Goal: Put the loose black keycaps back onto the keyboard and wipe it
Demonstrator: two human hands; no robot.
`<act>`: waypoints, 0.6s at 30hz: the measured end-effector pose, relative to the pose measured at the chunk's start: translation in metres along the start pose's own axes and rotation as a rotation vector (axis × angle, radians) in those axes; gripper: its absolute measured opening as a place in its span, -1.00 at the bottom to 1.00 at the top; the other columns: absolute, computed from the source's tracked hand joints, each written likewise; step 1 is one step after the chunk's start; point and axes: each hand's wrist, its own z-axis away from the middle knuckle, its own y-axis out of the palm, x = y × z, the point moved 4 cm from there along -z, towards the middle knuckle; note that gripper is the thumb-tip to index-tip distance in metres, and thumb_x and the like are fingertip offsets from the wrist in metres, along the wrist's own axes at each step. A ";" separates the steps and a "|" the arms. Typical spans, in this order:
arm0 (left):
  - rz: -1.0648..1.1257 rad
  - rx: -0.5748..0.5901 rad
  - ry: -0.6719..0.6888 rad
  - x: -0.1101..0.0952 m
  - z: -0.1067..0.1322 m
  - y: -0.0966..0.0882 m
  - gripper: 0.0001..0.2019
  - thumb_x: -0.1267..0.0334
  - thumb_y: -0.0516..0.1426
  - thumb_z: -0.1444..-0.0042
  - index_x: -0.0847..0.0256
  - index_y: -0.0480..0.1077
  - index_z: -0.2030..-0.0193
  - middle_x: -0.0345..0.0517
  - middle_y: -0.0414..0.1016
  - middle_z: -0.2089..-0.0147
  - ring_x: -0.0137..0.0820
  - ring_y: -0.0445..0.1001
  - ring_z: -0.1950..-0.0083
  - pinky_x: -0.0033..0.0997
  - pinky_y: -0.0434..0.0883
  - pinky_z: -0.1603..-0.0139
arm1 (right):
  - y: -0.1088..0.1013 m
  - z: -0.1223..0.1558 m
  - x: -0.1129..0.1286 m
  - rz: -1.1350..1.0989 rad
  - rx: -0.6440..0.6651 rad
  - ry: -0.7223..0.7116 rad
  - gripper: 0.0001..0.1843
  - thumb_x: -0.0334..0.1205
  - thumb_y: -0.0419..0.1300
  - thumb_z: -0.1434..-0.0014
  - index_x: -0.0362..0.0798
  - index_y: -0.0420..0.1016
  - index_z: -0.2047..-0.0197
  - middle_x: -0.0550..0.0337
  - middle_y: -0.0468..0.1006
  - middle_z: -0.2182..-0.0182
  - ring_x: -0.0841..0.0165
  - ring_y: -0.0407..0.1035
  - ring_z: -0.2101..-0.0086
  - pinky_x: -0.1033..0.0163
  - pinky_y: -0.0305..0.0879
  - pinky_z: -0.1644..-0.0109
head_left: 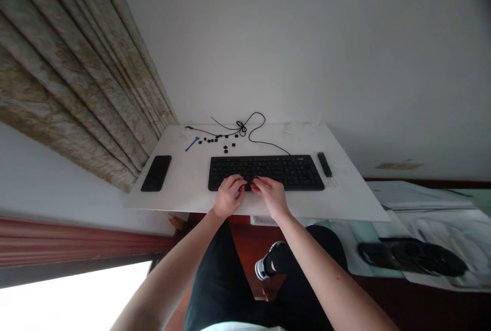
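A black keyboard [299, 172] lies flat near the front edge of the white table. Over its lower middle, my left hand [229, 194] is closed, with curled fingertips at the front rows of keys. My right hand [271, 194] faces it from the other side, thumb and fingers pinched together. Both sets of fingertips nearly meet; whatever small dark thing may be between them is too small to make out. Several loose black keycaps [233, 145] are scattered behind the keyboard, beside a slim blue tool [192, 144].
A black cable [264, 141] loops behind the keyboard, partly bundled. The black phone [156, 173] lies at the left. A black-handled tool with thin wires [324, 164] is right of the keyboard. A patterned curtain [88, 60] hangs left; a wall rises behind the table [184, 195].
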 end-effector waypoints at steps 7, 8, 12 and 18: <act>-0.248 -0.044 -0.291 0.068 0.003 -0.048 -0.85 0.35 0.12 -0.19 0.16 0.46 0.12 0.05 0.47 0.01 -0.15 0.46 -0.08 -0.04 0.39 -0.17 | -0.018 -0.010 0.016 0.245 0.096 0.014 -0.64 0.01 0.45 0.10 -0.11 0.52 0.43 0.16 0.59 0.53 0.35 0.50 0.52 0.26 0.49 0.40; -0.251 -0.054 -0.351 0.077 0.003 -0.051 -0.86 0.32 0.13 -0.19 0.16 0.45 0.12 0.05 0.46 0.01 -0.14 0.45 -0.08 -0.03 0.40 -0.16 | -0.017 -0.012 0.018 0.284 0.134 0.030 -0.65 0.01 0.42 0.06 -0.11 0.51 0.43 0.16 0.58 0.53 0.38 0.48 0.55 0.29 0.46 0.46; -0.168 -0.095 -0.484 0.093 0.004 -0.051 -0.89 0.26 0.11 -0.22 0.16 0.42 0.13 0.02 0.43 0.03 -0.18 0.45 -0.05 -0.08 0.40 -0.17 | -0.006 -0.021 0.026 0.293 0.196 0.077 -0.68 0.00 0.38 -0.03 -0.11 0.50 0.40 0.17 0.56 0.55 0.40 0.46 0.59 0.32 0.44 0.52; -0.086 -0.073 -0.460 0.096 0.004 -0.043 -0.90 0.26 0.11 -0.24 0.15 0.40 0.13 0.00 0.42 0.06 -0.21 0.44 -0.06 -0.12 0.39 -0.20 | 0.013 -0.035 0.028 0.097 0.184 0.176 -0.71 -0.07 0.41 -0.06 -0.13 0.53 0.38 0.09 0.61 0.47 0.36 0.53 0.47 0.25 0.57 0.33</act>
